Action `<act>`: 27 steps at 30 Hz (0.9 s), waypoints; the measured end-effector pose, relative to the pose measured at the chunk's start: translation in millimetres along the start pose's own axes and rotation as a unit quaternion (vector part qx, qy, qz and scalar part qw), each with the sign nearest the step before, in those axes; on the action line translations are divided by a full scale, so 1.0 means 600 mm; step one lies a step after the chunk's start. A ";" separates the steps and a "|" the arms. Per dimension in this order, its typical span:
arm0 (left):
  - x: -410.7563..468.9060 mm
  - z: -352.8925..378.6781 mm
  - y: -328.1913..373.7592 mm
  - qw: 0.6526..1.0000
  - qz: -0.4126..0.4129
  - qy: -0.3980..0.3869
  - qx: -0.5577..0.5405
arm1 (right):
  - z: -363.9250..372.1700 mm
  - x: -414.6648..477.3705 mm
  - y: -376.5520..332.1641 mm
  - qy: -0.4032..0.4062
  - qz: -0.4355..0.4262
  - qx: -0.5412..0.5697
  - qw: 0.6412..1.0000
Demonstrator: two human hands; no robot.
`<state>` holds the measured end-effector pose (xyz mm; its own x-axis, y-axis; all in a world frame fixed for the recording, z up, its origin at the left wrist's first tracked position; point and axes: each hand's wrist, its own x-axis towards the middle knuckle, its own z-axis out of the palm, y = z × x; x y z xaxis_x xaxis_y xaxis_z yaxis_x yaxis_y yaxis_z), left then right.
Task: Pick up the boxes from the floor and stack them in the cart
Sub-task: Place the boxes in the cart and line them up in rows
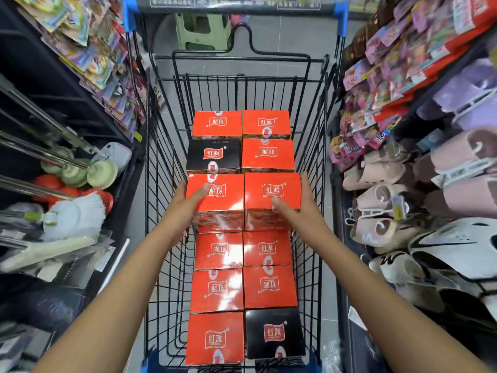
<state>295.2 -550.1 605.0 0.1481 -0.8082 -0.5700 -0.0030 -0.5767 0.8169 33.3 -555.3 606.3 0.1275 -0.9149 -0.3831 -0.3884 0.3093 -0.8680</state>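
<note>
A black wire cart [166, 184] with blue corners stands in the aisle below me. It holds several red boxes and two black boxes laid in two columns. Two red boxes sit side by side above the lower layer in the middle. My left hand [189, 201] grips the left red box [215, 193] at its left side, thumb on top. My right hand [298, 203] grips the right red box [271, 191] at its right side, thumb on the near top edge. A black box [273, 333] lies at the near right, another black box [213, 154] farther left.
Shelves crowd both sides of the narrow aisle: mops [75, 219] and plungers [70, 189] on the left, slippers [376, 200] and hanging packets [390, 65] on the right. A green plastic stool [203, 30] stands on the grey tiled floor beyond the cart.
</note>
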 end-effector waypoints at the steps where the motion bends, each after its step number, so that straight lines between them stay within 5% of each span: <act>1: 0.005 -0.004 0.005 1.000 -0.009 0.005 -0.013 | -0.006 0.007 -0.004 0.001 0.011 0.029 1.000; 16: 0.063 0.002 0.046 0.997 -0.004 0.035 -0.068 | -0.023 0.115 -0.067 0.035 0.110 0.255 0.960; 27: 0.071 0.000 0.045 0.997 0.001 0.045 -0.060 | -0.024 0.122 -0.068 0.046 0.096 0.162 0.981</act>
<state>301.7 -600.2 602.6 0.2357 -0.7925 -0.5625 0.1142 -0.5522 0.8258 45.0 -638.5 618.2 -0.0086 -0.8469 -0.5317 -0.0847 0.5304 -0.8435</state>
